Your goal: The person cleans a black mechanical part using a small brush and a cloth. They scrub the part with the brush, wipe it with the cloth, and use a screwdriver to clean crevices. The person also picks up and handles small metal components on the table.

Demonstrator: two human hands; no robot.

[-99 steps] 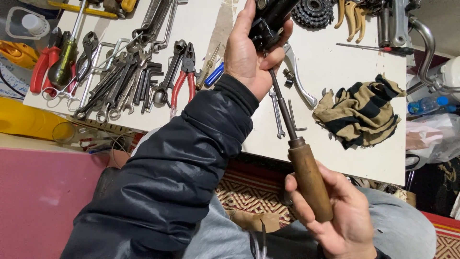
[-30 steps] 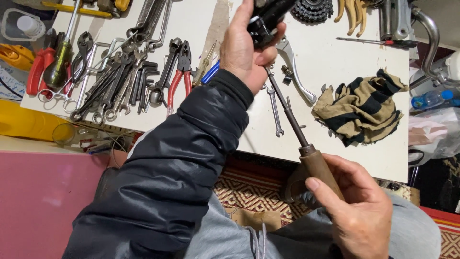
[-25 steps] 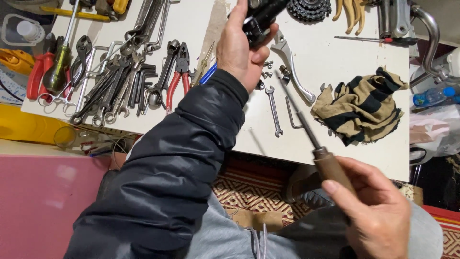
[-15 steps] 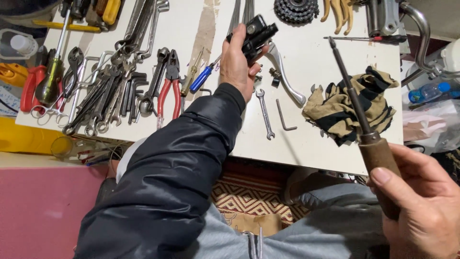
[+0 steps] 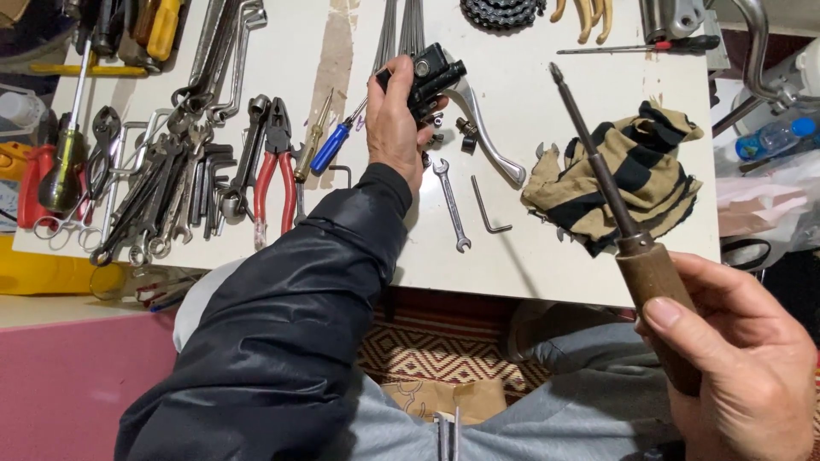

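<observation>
My left hand (image 5: pixel 395 119) reaches over the white table (image 5: pixel 547 256) and grips a black brake lever assembly (image 5: pixel 431 75), whose silver lever blade (image 5: pixel 487 137) curves out to the right. My right hand (image 5: pixel 739 367) is low at the right and grips the brown wooden handle of a long screwdriver (image 5: pixel 598 171). Its dark shaft points up and left, with the tip over the table. A small open-end spanner (image 5: pixel 451 203) and a hex key (image 5: pixel 487 209) lie just below my left hand.
Red-handled pliers (image 5: pixel 272 171), a blue-handled screwdriver (image 5: pixel 329 145) and several spanners (image 5: pixel 162 196) lie at the left. A striped tan-and-black rag (image 5: pixel 623 175) sits at the right. A sprocket (image 5: pixel 502 12) lies at the top edge. A patterned rug (image 5: pixel 444 358) shows under the table.
The screwdriver has been pulled out of the brake lever assembly and swung to the right, tip up. My left hand has lowered the assembly toward the table.
</observation>
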